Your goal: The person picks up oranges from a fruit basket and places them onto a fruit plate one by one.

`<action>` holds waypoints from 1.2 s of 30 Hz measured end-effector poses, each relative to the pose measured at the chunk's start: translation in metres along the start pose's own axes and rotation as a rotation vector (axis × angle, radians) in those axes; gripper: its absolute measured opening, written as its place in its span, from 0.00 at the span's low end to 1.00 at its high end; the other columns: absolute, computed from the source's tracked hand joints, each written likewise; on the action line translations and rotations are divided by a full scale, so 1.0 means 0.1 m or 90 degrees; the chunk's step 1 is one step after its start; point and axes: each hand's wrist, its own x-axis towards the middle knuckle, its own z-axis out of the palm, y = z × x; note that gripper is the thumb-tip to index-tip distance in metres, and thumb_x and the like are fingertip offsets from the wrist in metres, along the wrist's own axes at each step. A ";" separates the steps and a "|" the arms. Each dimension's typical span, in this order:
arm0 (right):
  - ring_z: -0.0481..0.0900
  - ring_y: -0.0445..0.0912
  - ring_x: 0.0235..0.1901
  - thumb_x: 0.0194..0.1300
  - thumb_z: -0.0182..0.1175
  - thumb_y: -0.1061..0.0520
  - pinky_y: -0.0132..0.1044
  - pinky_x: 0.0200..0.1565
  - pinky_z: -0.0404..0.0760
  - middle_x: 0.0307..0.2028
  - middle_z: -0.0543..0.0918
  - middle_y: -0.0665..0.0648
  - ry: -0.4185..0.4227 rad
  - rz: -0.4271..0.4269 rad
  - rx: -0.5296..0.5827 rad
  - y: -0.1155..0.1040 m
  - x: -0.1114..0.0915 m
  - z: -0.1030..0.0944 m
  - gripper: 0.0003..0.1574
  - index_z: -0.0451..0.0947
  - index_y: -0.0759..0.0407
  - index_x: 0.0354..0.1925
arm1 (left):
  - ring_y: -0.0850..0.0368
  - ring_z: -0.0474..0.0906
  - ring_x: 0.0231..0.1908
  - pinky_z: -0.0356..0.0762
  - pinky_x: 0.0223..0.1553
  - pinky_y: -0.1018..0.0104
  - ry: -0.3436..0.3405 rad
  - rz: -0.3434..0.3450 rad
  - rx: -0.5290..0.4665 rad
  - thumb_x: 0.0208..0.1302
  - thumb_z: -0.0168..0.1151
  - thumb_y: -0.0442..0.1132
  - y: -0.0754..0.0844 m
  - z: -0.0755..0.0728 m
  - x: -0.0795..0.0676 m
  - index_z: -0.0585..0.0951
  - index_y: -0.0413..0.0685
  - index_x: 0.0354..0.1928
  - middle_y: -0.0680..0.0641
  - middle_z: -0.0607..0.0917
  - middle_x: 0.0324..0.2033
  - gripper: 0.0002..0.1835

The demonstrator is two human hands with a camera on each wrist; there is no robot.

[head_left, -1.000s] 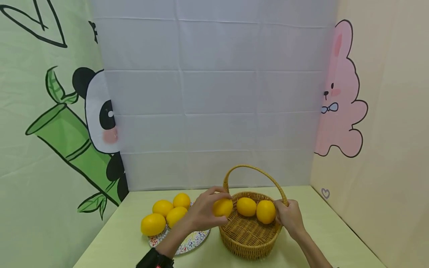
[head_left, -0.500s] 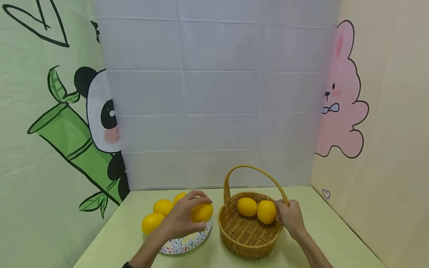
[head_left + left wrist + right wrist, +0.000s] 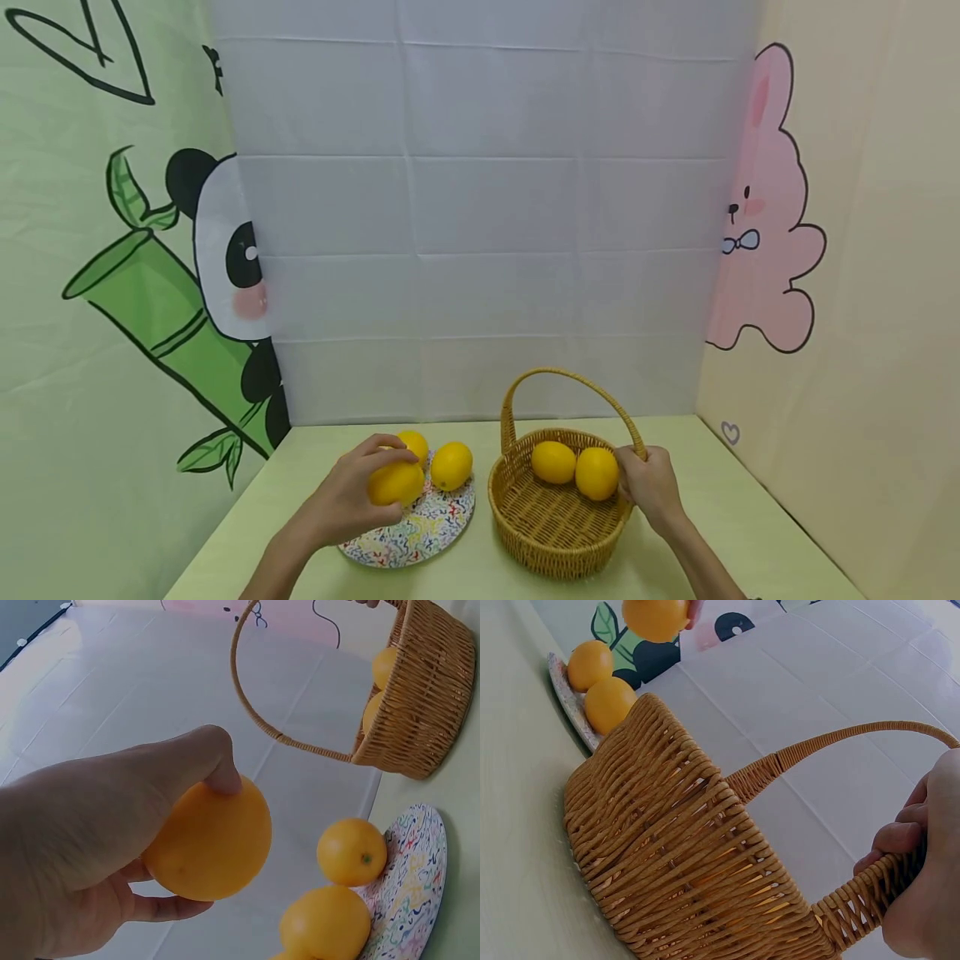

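My left hand [image 3: 348, 496] holds a yellow lemon [image 3: 214, 840] between thumb and fingers, raised over the left part of a round speckled plate [image 3: 431, 537]. On that plate, one lemon [image 3: 452, 467] lies at the right side and another [image 3: 412, 444] at the back; the hand hides the plate's left part. To the right, a round wicker basket [image 3: 555, 562] stands on the table with two lemons [image 3: 553, 462] against its back inner wall. My right hand [image 3: 651, 487] grips the right foot of the basket's arched handle [image 3: 862, 727], fingers curled round it.
The pale table [image 3: 720, 517] meets a grey-white cloth backdrop [image 3: 487, 292] behind the plate and basket. A green panda-print wall [image 3: 135, 350] stands at the left and a beige wall [image 3: 847, 400] with a pink rabbit at the right.
My left hand has carried the lemon leftward from beside the basket's left rim to over the plate. A lemon at the plate's right side has come into view. The right hand keeps its grip.
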 end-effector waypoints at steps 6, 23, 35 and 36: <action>0.55 0.40 0.08 0.74 0.51 0.67 0.30 0.11 0.59 0.07 0.57 0.45 -0.002 -0.005 0.000 0.01 0.00 0.00 0.31 0.54 0.72 0.15 | 0.56 0.74 0.50 0.83 0.49 0.58 -0.057 -0.040 0.027 0.42 0.80 0.36 -0.16 0.03 -0.16 0.88 0.56 0.52 0.56 0.78 0.56 0.28; 0.55 0.39 0.08 0.76 0.50 0.66 0.30 0.10 0.58 0.07 0.57 0.44 -0.008 -0.016 -0.025 0.05 0.01 -0.02 0.30 0.58 0.59 0.14 | 0.54 0.72 0.44 0.78 0.50 0.49 -0.122 -0.105 0.138 0.42 0.82 0.46 -0.40 0.29 -0.31 0.89 0.57 0.51 0.54 0.78 0.50 0.27; 0.55 0.39 0.08 0.76 0.50 0.66 0.29 0.10 0.58 0.07 0.57 0.43 -0.006 -0.016 -0.028 0.05 0.02 -0.01 0.30 0.58 0.61 0.14 | 0.52 0.72 0.43 0.78 0.49 0.49 -0.133 -0.105 0.154 0.43 0.84 0.47 -0.48 0.39 -0.34 0.89 0.54 0.50 0.52 0.79 0.48 0.27; 0.55 0.38 0.08 0.76 0.50 0.66 0.30 0.10 0.58 0.07 0.57 0.43 -0.009 -0.017 -0.031 0.06 0.02 -0.02 0.30 0.58 0.61 0.14 | 0.52 0.72 0.43 0.78 0.50 0.49 -0.134 -0.104 0.154 0.43 0.84 0.47 -0.49 0.40 -0.34 0.89 0.54 0.50 0.52 0.79 0.48 0.28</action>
